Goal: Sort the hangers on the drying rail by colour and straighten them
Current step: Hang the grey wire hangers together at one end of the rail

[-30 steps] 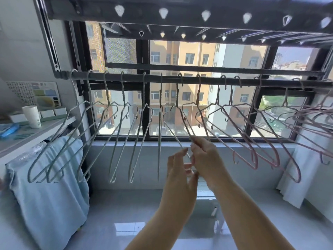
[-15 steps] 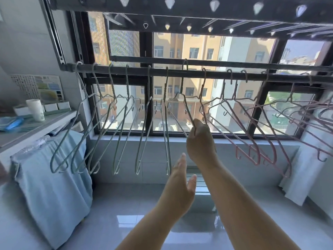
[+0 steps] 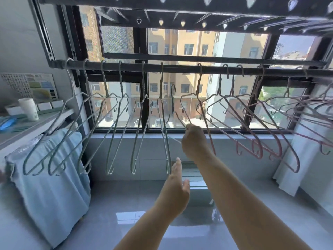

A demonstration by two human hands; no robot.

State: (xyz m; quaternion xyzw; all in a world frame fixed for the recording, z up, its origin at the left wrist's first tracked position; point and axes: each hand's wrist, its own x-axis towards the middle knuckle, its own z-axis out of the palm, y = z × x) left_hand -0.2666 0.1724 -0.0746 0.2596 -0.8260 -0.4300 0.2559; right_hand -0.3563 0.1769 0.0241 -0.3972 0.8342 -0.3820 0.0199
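Gripping a green hanger (image 3: 175,105) by its lower wire, your right hand (image 3: 195,141) is closed around it; the hanger's hook hangs free below the drying rail (image 3: 180,68), near the rail's middle. Your left hand (image 3: 177,184) floats lower with fingers loosely spread, holding nothing, just beside the bottom of the nearest green hanger. Toward the rail's left end the other green hangers (image 3: 111,127) hang side by side, tilted at differing angles. Toward its right end the pink hangers (image 3: 252,123) crowd together and overlap.
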